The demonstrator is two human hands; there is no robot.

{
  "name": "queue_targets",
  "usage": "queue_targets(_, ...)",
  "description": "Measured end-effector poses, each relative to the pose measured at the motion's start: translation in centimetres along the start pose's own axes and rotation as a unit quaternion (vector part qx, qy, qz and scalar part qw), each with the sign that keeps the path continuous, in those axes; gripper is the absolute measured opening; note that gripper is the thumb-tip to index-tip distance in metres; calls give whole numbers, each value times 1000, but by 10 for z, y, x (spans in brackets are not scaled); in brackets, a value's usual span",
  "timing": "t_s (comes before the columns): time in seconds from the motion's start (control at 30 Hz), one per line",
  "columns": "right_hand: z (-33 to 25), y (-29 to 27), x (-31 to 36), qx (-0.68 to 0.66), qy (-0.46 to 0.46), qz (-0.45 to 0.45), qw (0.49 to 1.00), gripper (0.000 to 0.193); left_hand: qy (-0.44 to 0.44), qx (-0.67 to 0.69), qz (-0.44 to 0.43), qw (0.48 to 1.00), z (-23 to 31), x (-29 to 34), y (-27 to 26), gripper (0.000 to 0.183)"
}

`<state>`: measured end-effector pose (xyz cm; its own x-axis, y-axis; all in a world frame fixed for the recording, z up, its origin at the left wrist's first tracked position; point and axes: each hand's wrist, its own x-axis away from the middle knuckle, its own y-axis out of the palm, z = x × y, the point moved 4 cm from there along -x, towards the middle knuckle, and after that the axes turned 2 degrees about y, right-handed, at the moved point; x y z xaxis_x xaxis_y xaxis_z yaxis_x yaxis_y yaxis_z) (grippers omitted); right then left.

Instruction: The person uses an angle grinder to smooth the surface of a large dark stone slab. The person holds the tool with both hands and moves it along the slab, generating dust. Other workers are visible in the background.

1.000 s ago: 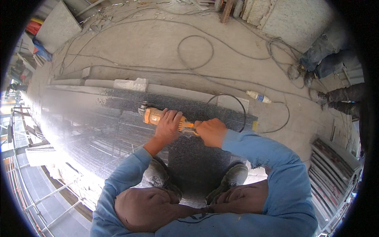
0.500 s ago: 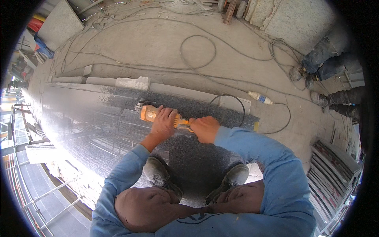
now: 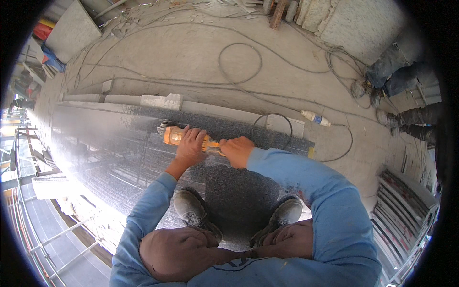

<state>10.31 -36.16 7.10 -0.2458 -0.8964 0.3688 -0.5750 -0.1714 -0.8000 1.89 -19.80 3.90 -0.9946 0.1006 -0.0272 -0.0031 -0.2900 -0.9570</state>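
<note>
Gripping the front of an orange angle grinder [image 3: 179, 135], the left hand [image 3: 190, 146] was closed over the tool's body, fingers wrapped across its top. The right hand [image 3: 236, 150] was closed around the rear handle of the same grinder, just beside the left. Both arms wore blue sleeves [image 3: 306, 186].

Angle grinder: lay low on a dark speckled stone slab [image 3: 124, 148], its head near the slab's far edge, pointing to the person's left. Whether the disc touched the stone could not be told.

Stone slab: long, flat, glaring white toward the left end. Two dusty shoes [image 3: 191, 208] stood on it, below the hands.

Pale stone strips [image 3: 210, 111]: lay along the slab's far edge; a rough white block [image 3: 161, 101] sat on them.

Black power cable [image 3: 275, 117]: looped on the slab beside the right hand, running toward a white plug connector [image 3: 315, 117] on the dusty floor [image 3: 191, 57].

Further cables [image 3: 239, 62]: coiled across the floor, well apart from the hands.

Another person's legs [image 3: 401, 76]: at the upper right edge.
</note>
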Motion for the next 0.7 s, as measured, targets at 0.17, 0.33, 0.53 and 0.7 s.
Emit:
queue_targets(0.17, -6, -1, -8, 9, -13, -11, 1000, 39, 1, -6, 2, 1000, -10, 4, -1, 78)
queue_targets(0.33, -7, -11, 5, 0, 2, -32, 999, 40, 9, 1, 20, 1000, 2, 3, -3, 76)
queue_targets(0.53, 3, -23, 49, 11, 26, -57, 998, 41, 21, 21, 21, 999, 44, -7, -3, 73)
queue_targets(0.7, 7, -30, 60, 14, 40, -64, 997, 38, 20, 34, 23, 999, 56, -11, -4, 84)
